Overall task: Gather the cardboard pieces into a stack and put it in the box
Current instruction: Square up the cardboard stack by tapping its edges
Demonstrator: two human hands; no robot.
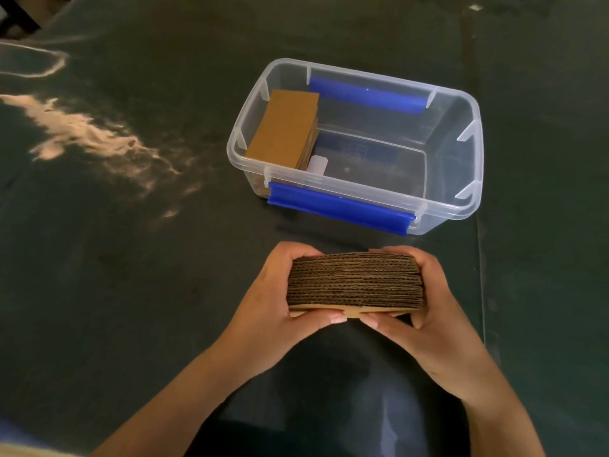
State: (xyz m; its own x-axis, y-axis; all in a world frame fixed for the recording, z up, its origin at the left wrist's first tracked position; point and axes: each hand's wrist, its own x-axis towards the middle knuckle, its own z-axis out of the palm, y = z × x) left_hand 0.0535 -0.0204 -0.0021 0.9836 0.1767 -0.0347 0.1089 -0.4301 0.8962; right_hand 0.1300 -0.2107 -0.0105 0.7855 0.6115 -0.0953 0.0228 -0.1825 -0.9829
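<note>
A thick stack of brown corrugated cardboard pieces (356, 282) is held between both hands, its ribbed edges facing me, just above the dark table. My left hand (280, 301) grips its left end and my right hand (425, 311) grips its right end, thumbs meeting under the front edge. Beyond the stack stands a clear plastic box (461, 206) with blue clip handles on its long sides. Another stack of cardboard (283, 127) lies inside the box at its left end; the rest of the box floor is bare.
The dark green table surface (131, 258) has pale light patches on the left. A seam or table edge (479, 275) runs down the right side. A small white part (317, 164) sits in the box beside the cardboard.
</note>
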